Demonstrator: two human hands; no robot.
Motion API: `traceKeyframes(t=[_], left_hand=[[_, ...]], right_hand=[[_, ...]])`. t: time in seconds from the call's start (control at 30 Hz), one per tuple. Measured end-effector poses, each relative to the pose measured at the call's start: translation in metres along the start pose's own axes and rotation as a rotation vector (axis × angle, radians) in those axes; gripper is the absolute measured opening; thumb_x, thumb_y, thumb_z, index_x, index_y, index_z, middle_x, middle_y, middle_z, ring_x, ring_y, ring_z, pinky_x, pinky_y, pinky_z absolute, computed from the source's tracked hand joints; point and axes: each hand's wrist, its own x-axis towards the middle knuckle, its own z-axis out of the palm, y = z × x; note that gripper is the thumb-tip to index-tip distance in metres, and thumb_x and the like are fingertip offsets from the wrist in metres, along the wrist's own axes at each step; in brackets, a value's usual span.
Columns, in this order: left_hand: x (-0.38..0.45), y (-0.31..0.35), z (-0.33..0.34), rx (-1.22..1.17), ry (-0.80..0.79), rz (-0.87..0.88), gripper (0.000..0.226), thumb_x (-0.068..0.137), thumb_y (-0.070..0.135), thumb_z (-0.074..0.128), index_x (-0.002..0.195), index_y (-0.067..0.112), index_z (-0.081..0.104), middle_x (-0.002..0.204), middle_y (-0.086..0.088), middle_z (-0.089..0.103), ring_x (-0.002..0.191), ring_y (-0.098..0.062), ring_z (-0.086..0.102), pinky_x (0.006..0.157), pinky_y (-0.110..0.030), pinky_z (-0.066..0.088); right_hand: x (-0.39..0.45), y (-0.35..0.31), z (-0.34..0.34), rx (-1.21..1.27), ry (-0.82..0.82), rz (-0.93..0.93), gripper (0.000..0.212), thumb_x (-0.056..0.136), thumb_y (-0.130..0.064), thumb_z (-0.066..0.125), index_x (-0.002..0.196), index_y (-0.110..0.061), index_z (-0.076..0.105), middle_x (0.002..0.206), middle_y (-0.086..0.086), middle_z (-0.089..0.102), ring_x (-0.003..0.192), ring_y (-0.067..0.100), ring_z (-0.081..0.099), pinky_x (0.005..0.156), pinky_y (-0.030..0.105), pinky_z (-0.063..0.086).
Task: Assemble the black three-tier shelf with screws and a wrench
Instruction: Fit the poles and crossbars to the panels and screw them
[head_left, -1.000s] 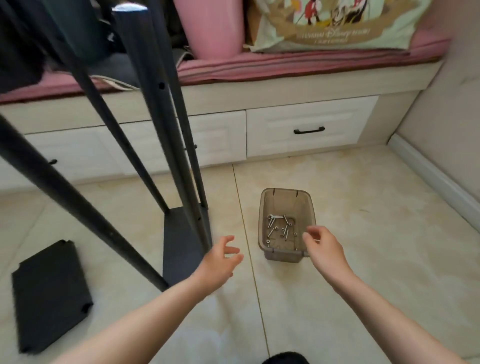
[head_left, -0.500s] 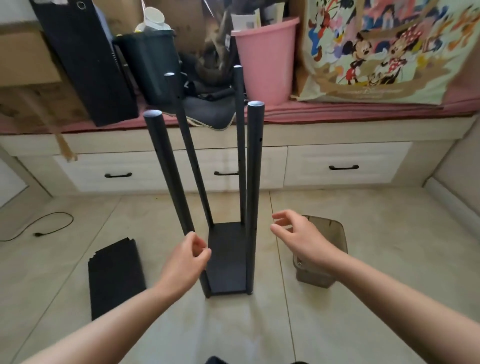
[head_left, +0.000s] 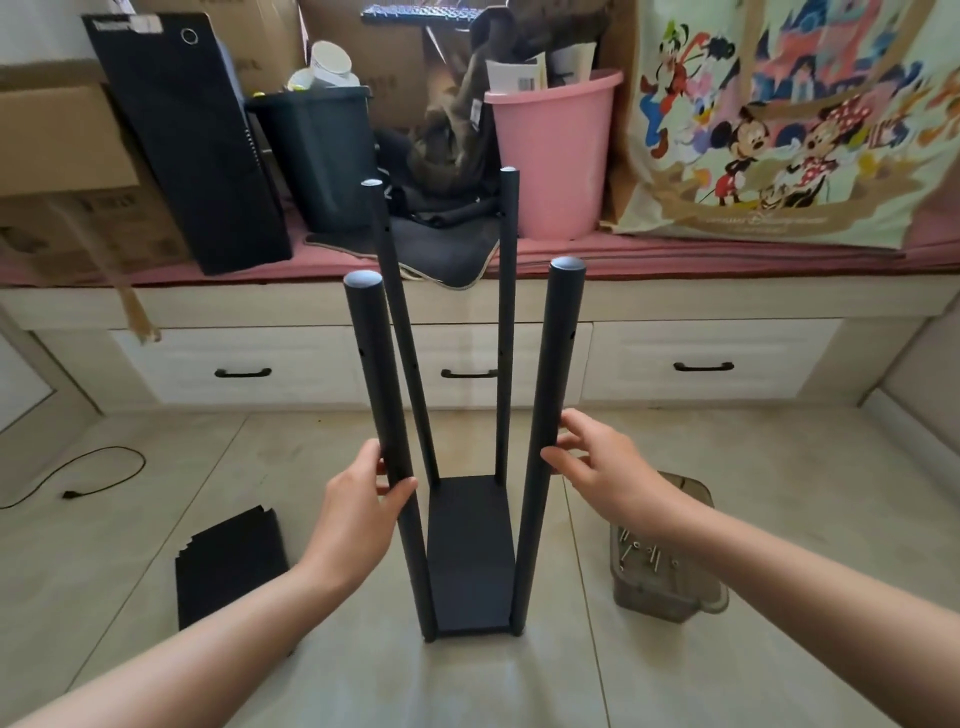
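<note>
The black shelf frame stands upright on the tiled floor: four poles rise from a bottom panel (head_left: 470, 551). My left hand (head_left: 353, 514) grips the front left pole (head_left: 371, 353) about halfway up, thumb in front and fingers behind. My right hand (head_left: 608, 467) is beside the front right pole (head_left: 556, 364), its relaxed fingertips touching the pole's side. A translucent brown tray (head_left: 670, 597) with several screws (head_left: 641, 551) sits on the floor under my right forearm. No wrench is in view.
Loose black shelf panels (head_left: 231, 561) lie on the floor at the left. A black cable (head_left: 104, 462) runs at far left. Behind the frame stands a white drawer bench (head_left: 701, 343) loaded with a pink bucket (head_left: 556, 156), boxes and bags.
My view has risen from the screw tray to the whole frame. Both hands have moved up and apart to the two front poles; the left now grips its pole.
</note>
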Motion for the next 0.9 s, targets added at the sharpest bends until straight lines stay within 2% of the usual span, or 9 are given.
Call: traceKeyframes(t=[0.13, 0.23, 0.4, 0.53, 0.67, 0.77, 0.83, 0.9], left_hand=[[0.010, -0.008, -0.008, -0.021, 0.007, -0.014, 0.025, 0.099, 0.015, 0.062, 0.115, 0.029, 0.050, 0.100, 0.015, 0.059, 0.087, 0.002, 0.059, 0.063, -0.009, 0.043], [0.020, -0.015, -0.020, -0.010, 0.006, -0.011, 0.022, 0.099, 0.014, 0.061, 0.118, 0.023, 0.054, 0.102, 0.010, 0.061, 0.087, -0.001, 0.061, 0.065, -0.011, 0.045], [0.039, -0.027, -0.047, -0.005, -0.005, -0.034, 0.032, 0.100, 0.012, 0.060, 0.131, 0.016, 0.055, 0.116, -0.001, 0.062, 0.096, -0.016, 0.064, 0.084, -0.028, 0.054], [0.048, -0.042, -0.062, -0.024, 0.036, -0.051, 0.039, 0.100, 0.011, 0.059, 0.138, 0.015, 0.053, 0.119, 0.000, 0.062, 0.096, -0.013, 0.062, 0.079, -0.022, 0.049], [0.047, -0.053, -0.069, -0.062, 0.073, -0.055, 0.041, 0.101, 0.008, 0.058, 0.140, 0.015, 0.053, 0.120, 0.000, 0.063, 0.094, -0.002, 0.060, 0.075, -0.013, 0.044], [0.044, -0.058, -0.071, -0.108, 0.079, -0.073, 0.042, 0.101, 0.006, 0.056, 0.142, 0.011, 0.052, 0.120, 0.000, 0.063, 0.112, -0.015, 0.061, 0.088, -0.020, 0.048], [0.040, -0.059, -0.074, -0.127, 0.083, -0.091, 0.045, 0.100, 0.002, 0.055, 0.144, 0.009, 0.050, 0.119, 0.001, 0.063, 0.122, -0.022, 0.058, 0.089, -0.020, 0.048], [0.037, -0.059, -0.079, -0.133, 0.069, -0.113, 0.056, 0.099, -0.003, 0.054, 0.152, 0.010, 0.040, 0.132, -0.003, 0.061, 0.131, -0.024, 0.054, 0.094, -0.024, 0.051]], right_hand=[[-0.004, -0.006, 0.004, -0.003, -0.055, -0.033, 0.026, 0.099, -0.024, 0.057, 0.107, -0.047, 0.051, 0.104, -0.012, 0.067, 0.099, 0.006, 0.067, 0.091, 0.035, 0.056], [-0.006, -0.016, 0.014, 0.036, -0.110, -0.031, 0.025, 0.096, -0.022, 0.061, 0.106, -0.045, 0.057, 0.098, -0.012, 0.069, 0.094, 0.004, 0.067, 0.084, 0.033, 0.059], [-0.010, -0.038, 0.043, 0.091, -0.180, -0.007, 0.023, 0.092, -0.024, 0.068, 0.099, -0.045, 0.061, 0.089, -0.012, 0.074, 0.086, 0.002, 0.070, 0.073, 0.024, 0.059], [-0.002, -0.060, 0.068, 0.071, -0.181, 0.008, 0.011, 0.091, -0.027, 0.069, 0.101, -0.027, 0.065, 0.087, -0.004, 0.076, 0.081, 0.007, 0.071, 0.082, 0.038, 0.060], [-0.003, -0.076, 0.090, 0.068, -0.205, 0.002, 0.010, 0.090, -0.034, 0.069, 0.096, -0.029, 0.063, 0.089, -0.001, 0.076, 0.084, 0.008, 0.072, 0.087, 0.040, 0.059], [-0.002, -0.084, 0.100, 0.095, -0.222, 0.007, 0.008, 0.092, -0.036, 0.067, 0.096, -0.031, 0.061, 0.093, 0.000, 0.075, 0.087, 0.009, 0.072, 0.088, 0.039, 0.058], [-0.001, -0.084, 0.102, 0.181, -0.245, 0.045, 0.011, 0.094, -0.034, 0.064, 0.103, -0.028, 0.063, 0.096, 0.001, 0.075, 0.089, 0.011, 0.072, 0.088, 0.036, 0.059], [0.001, -0.081, 0.100, 0.286, -0.268, 0.096, 0.016, 0.095, -0.030, 0.063, 0.109, -0.023, 0.064, 0.099, 0.002, 0.075, 0.092, 0.009, 0.073, 0.087, 0.033, 0.059]])
